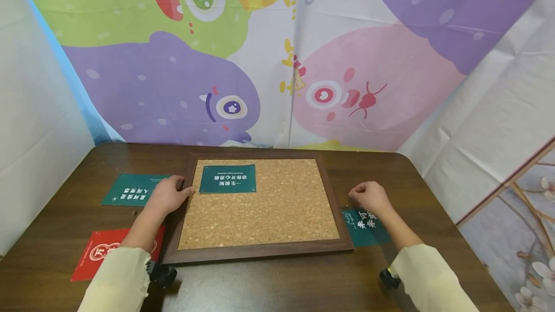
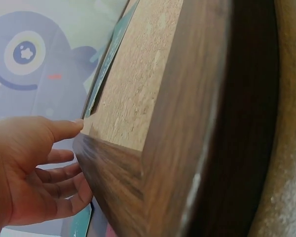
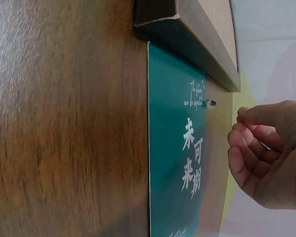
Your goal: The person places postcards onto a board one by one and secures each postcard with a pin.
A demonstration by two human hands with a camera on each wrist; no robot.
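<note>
Brown table (image 1: 260, 285): left hand (image 1: 166, 195) grips framed corkboard (image 1: 260, 220) by rim; right hand (image 1: 370, 198), fingertips together near green card (image 1: 362, 236), contents unclear.

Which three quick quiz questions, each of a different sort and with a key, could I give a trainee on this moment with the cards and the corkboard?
1. What colour is the card lying on the cork?
2. True or false: the red card lies outside the frame.
3. Which hand is nearer to the frame? A) left; B) right; C) both equally near.

Key:
1. Green.
2. True.
3. A: the left hand is at its side, while the other shows a clear gap.
</note>
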